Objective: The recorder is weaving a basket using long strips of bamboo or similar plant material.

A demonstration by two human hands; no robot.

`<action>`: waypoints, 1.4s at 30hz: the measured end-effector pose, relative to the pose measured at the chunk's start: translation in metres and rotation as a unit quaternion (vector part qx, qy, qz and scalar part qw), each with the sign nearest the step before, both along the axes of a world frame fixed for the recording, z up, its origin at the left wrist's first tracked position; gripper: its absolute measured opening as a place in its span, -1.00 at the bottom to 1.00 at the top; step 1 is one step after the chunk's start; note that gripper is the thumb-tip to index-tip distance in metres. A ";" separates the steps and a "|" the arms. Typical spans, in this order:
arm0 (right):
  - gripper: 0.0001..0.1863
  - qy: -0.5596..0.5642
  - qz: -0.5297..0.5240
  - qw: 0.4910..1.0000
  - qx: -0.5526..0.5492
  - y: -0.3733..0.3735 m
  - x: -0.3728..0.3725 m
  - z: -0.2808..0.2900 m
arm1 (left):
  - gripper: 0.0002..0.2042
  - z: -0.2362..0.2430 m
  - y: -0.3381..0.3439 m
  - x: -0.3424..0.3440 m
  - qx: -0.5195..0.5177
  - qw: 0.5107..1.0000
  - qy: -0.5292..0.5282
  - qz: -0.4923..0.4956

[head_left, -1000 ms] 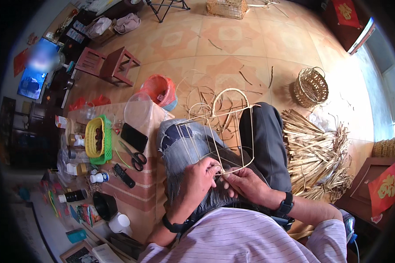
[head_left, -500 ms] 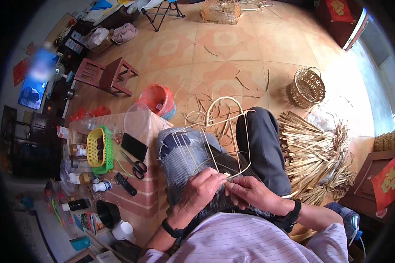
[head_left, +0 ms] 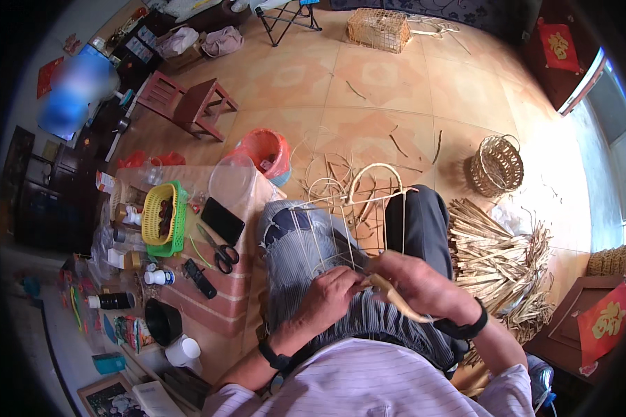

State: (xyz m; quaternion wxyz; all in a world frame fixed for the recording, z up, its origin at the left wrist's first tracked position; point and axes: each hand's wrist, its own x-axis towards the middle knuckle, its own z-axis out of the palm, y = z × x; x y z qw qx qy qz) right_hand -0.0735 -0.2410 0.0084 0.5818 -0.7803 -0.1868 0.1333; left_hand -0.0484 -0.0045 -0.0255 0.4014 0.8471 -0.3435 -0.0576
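Note:
An unfinished basket frame of thin pale canes (head_left: 346,233), with an arched handle (head_left: 375,167), rests across my lap between my knees. My left hand (head_left: 330,295) pinches its near end, fingers closed; the exact spot is hidden under the fingertips. Just right of it, my right hand (head_left: 417,281) is smeared by motion but appears closed around a pale curved strip (head_left: 396,300). The strip bends from beside the left fingertips down under the right palm. Dark striped cloth (head_left: 375,320) covers my lap beneath both hands.
To the left, a cloth-covered table (head_left: 226,295) bears scissors (head_left: 222,256), a phone (head_left: 222,221), a yellow basket (head_left: 158,214) and bottles. A bundle of dried strips (head_left: 490,243) lies at right, below a woven basket (head_left: 497,167). A red-lined bin (head_left: 275,149) and a wooden chair (head_left: 198,104) stand beyond.
My right hand has moved up and right, bringing the curved strip into plain sight. My left hand stays at the frame's near end. The whole view has shifted slightly.

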 end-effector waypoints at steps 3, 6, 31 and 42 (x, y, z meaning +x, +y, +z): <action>-0.71 -0.107 -0.016 0.994 -0.026 0.021 0.000 -0.011 | -0.83 0.000 0.001 0.000 0.004 1.000 0.020 0.007; -0.81 -0.151 -0.057 0.986 -0.049 0.027 0.008 -0.009 | -0.80 0.004 0.001 0.000 -0.003 0.999 0.039 0.019; -0.90 -0.286 -0.064 0.942 -0.165 0.029 0.158 0.030 | -0.78 0.009 -0.004 0.009 -0.006 0.979 0.178 0.100; -0.85 -0.153 -0.079 0.982 -0.075 0.018 0.153 0.029 | -0.84 0.027 -0.006 0.018 -0.051 0.950 0.277 0.136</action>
